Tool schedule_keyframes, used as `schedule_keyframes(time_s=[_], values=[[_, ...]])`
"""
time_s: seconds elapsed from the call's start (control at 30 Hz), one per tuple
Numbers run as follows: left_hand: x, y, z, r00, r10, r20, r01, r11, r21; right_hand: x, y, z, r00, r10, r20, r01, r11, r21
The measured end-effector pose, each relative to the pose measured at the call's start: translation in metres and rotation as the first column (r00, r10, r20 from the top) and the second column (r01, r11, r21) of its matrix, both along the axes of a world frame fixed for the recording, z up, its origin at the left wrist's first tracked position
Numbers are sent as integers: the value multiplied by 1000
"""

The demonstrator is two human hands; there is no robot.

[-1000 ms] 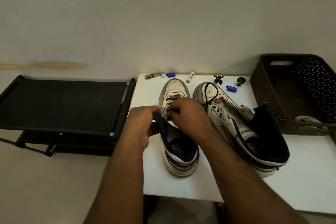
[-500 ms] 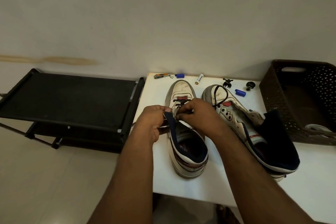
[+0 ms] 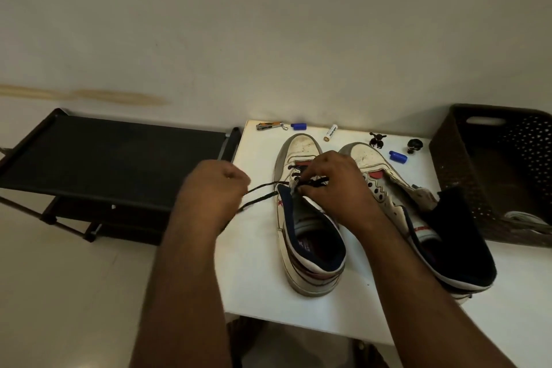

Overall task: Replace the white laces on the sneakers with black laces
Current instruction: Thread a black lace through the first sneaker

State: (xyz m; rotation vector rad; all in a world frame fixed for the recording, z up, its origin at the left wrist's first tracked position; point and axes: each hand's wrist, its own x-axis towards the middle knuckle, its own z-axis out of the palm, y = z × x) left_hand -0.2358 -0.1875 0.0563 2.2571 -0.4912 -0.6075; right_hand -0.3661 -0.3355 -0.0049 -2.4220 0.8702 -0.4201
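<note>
The dark brown perforated plastic basket (image 3: 490,176) is cut off by the right edge. The right hand (image 3: 334,188) hides the left white sneaker's (image 3: 307,236) eyelets.

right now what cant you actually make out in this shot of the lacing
- Head view: which eyelet the black lace last went through; the right hand covers it.
- Lace ends inside the left hand; its curled fingers hide them.
- Brown basket: cut off by the right edge, so its contents are only partly shown.
- Print on the small white tube: too small to read.
</note>
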Motion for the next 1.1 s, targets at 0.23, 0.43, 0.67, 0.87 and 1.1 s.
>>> schedule_keyframes(time_s=[0.23,0.43,0.67,0.87,1.1], values=[[-19,-42,-44,960,-279,35,263,935,238,2,0,-4,1000,-16,23,16,999,-27],[-9,-34,-29,974,136,-181,-182,947,-266,-3,-2,-1,998,-65,-18,63,995,-76],[18,13,2,599,142,-788,-733,-297,-612,-7,-1,1,989,-150,5,150,987,-63],[11,4,-8,941,91,-326,-113,992,-50,-7,-3,2,989,-136,-53,138,989,44],[-24,-37,-44,976,-177,-128,189,978,88,-9,-6,8,988,-137,-71,145,981,130]])
